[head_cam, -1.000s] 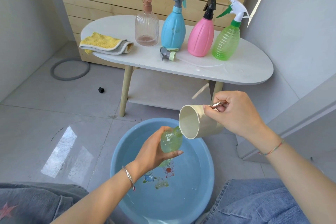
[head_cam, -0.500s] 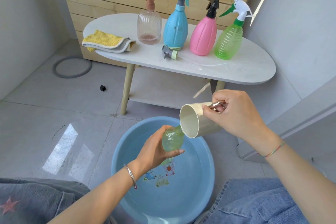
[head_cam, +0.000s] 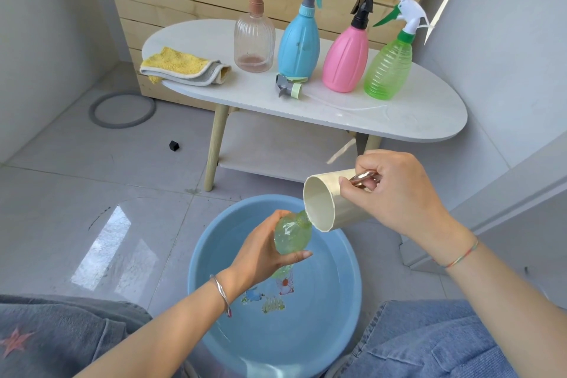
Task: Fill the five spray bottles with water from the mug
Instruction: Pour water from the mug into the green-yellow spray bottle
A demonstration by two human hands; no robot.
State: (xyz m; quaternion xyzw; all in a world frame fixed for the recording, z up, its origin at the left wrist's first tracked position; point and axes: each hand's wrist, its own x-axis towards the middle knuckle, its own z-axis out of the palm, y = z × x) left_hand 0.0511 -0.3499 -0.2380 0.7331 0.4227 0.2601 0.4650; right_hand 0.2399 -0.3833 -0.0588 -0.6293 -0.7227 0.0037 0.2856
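Head view: fingers of left hand (head_cam: pixel 264 250) wrapped round uncapped green bottle (head_cam: pixel 291 235), held tilted over blue basin (head_cam: pixel 331 258), presumably to catch spills. Right hand (head_cam: pixel 395 190) fingers clamped on mug (head_cam: pixel 325 202) handle, rim tipped onto bottle neck. Other four capped bottles (head_cam: pixel 345 61) standing on worktop (head_cam: pixel 423 113), loose spray head (head_cam: pixel 288 88) beside.

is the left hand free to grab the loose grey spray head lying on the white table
Probably not yet: the left hand grips the pale green bottle under the cream mug. Nothing stands in front of the grey spray head.
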